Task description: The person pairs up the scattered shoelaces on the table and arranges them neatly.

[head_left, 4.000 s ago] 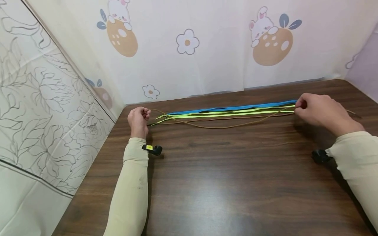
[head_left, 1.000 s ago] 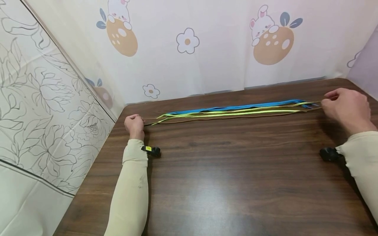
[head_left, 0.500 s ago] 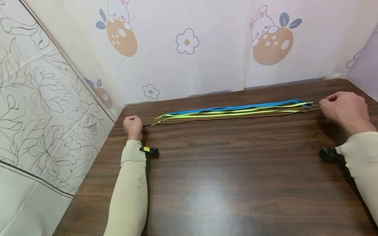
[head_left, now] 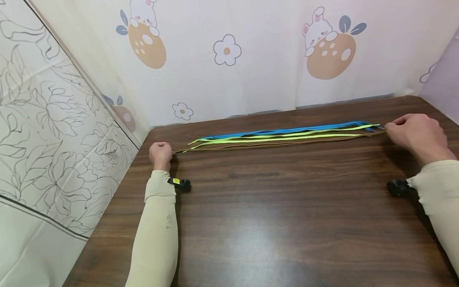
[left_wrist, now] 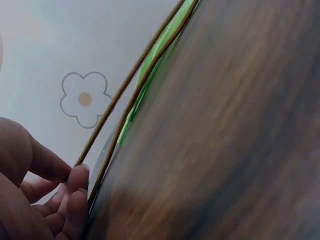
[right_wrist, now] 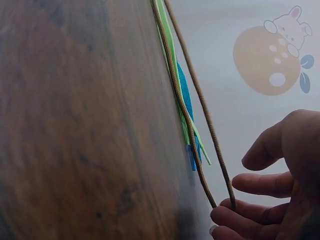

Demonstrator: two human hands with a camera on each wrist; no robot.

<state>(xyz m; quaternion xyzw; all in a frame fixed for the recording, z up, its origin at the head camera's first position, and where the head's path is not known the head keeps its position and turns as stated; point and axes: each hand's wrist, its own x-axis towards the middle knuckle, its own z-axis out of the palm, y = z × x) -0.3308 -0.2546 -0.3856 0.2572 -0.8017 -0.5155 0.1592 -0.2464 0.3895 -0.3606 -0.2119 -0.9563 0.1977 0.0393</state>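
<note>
Two strands of brown round shoelace (head_left: 272,144) stretch side by side along the back of the table, just in front of flat neon green shoelaces (head_left: 287,140) and blue shoelaces (head_left: 287,130). At the left end, my left hand (head_left: 160,154) pinches one strand between thumb and fingertips; in the left wrist view the upper brown shoelace (left_wrist: 112,102) runs into that pinch, the other passing beside the fingers. My right hand (head_left: 417,133) holds the far end. In the right wrist view, both brown strands (right_wrist: 205,110) reach its fingertips, the thumb standing apart.
The dark wood table (head_left: 269,199) spreads out toward the front. A white patterned wall covering (head_left: 265,79) rises behind its back edge, and a floral panel (head_left: 53,119) borders the left. A black wrist camera (head_left: 181,184) sits on the left sleeve.
Four seconds ago one brown strand sagged in a slack curve; now it is straight. My right hand has moved right overall, and the two brown strands have come close together.
</note>
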